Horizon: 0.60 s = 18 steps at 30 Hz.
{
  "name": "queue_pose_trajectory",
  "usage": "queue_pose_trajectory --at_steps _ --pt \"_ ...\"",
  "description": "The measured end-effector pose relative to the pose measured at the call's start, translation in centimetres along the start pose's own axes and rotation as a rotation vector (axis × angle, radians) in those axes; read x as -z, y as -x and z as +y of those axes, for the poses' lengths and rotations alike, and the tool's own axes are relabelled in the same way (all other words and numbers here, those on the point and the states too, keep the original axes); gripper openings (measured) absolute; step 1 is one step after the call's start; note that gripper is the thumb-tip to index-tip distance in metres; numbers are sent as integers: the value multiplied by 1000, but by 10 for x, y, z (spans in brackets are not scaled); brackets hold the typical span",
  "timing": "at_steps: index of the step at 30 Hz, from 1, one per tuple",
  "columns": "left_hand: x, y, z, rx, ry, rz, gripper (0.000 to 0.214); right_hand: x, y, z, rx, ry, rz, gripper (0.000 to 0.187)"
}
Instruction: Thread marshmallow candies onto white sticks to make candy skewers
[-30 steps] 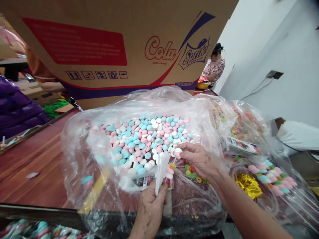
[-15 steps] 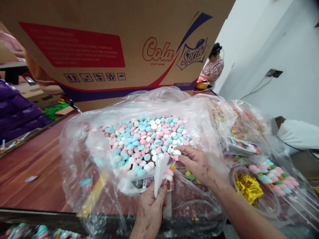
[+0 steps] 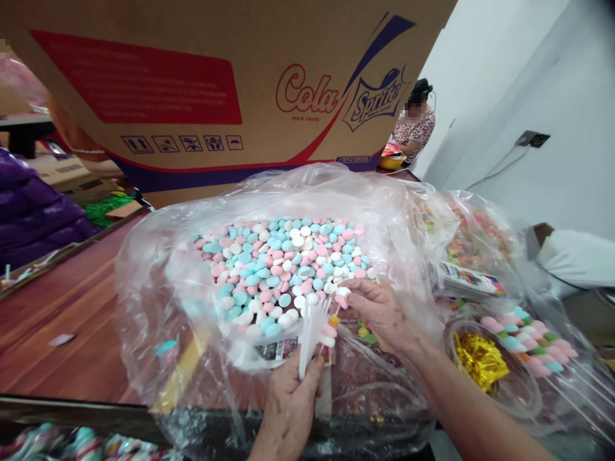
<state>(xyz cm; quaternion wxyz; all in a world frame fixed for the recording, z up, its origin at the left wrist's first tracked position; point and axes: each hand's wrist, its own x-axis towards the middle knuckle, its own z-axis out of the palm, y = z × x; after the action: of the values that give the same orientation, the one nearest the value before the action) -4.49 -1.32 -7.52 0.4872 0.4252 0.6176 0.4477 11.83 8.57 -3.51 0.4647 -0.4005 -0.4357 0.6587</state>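
My left hand (image 3: 292, 390) is closed around a bundle of thin white sticks (image 3: 313, 330) that fan out upward. Among them, one stick bears an orange piece (image 3: 334, 321) and pink and white candies (image 3: 328, 334). My right hand (image 3: 384, 314) pinches a pink candy (image 3: 341, 301) with a white one against it, just right of the stick tips. Whether a stick enters these candies I cannot tell. Beyond both hands, a heap of pink, blue and white candies (image 3: 273, 256) lies in a spread-open clear plastic bag (image 3: 154, 275).
Behind the bag stands a large cardboard carton (image 3: 192, 64). At right are a clear tub (image 3: 533, 400) with gold ties (image 3: 480, 362), finished candy skewers (image 3: 533, 339), a stack of printed cards (image 3: 468, 280) and bagged colourful candies (image 3: 471, 224). Another person (image 3: 416, 125) sits farther back.
The view has shifted slightly. My right hand and its pinched candies have moved a little; my left hand still grips the sticks.
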Motion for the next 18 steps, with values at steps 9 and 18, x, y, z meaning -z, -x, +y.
queue_pose_trajectory --at_steps 9,18 --pt "1 -2 -1 0 60 -24 34 4 -2 -10 -111 61 -83 23" --pt "1 -4 -11 18 51 6 37 -10 0 -9 -52 -172 19 25"
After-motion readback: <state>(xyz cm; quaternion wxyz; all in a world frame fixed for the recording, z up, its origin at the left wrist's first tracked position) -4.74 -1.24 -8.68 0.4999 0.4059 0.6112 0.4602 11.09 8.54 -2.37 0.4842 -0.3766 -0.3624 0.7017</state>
